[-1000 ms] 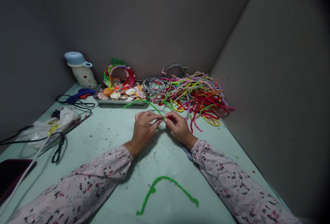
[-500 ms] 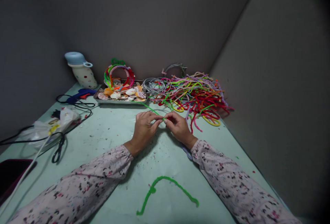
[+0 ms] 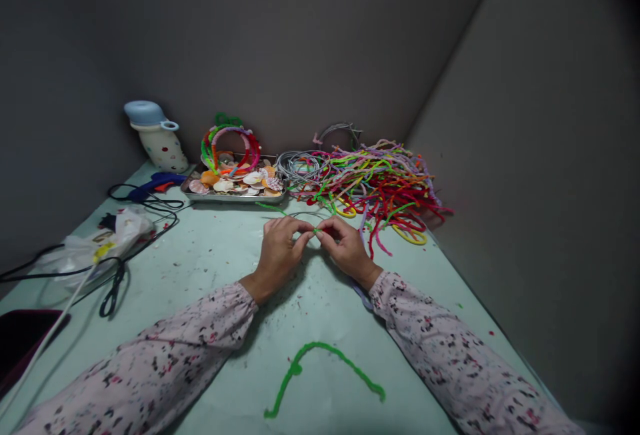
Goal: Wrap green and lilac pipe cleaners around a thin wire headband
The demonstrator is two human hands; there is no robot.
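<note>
My left hand (image 3: 283,248) and my right hand (image 3: 346,248) meet over the middle of the table, thumbs and forefingers pinched together. Between the fingertips shows a bit of green pipe cleaner (image 3: 315,231), mostly hidden by the fingers. A light green strand (image 3: 271,207) sticks out behind my left hand, just in front of the tray. Thin grey wire (image 3: 306,213) curves behind the fingers; whether they grip it too is hard to see. Close to me lies a bent green pipe cleaner (image 3: 325,344), with a small curl on its left part.
A metal tray (image 3: 235,199) of shells holds colourful wrapped hoops (image 3: 231,135). Right of it are coiled grey wire (image 3: 303,167) and a heap of pipe cleaners (image 3: 385,175). A bottle (image 3: 160,145), blue glue gun (image 3: 155,185), cables and plastic bag (image 3: 110,241) occupy the left.
The light green strand behind my left hand has swung away; it ran down to the fingertips and now points sideways near the tray. Both hands stay pinched in nearly the same place.
</note>
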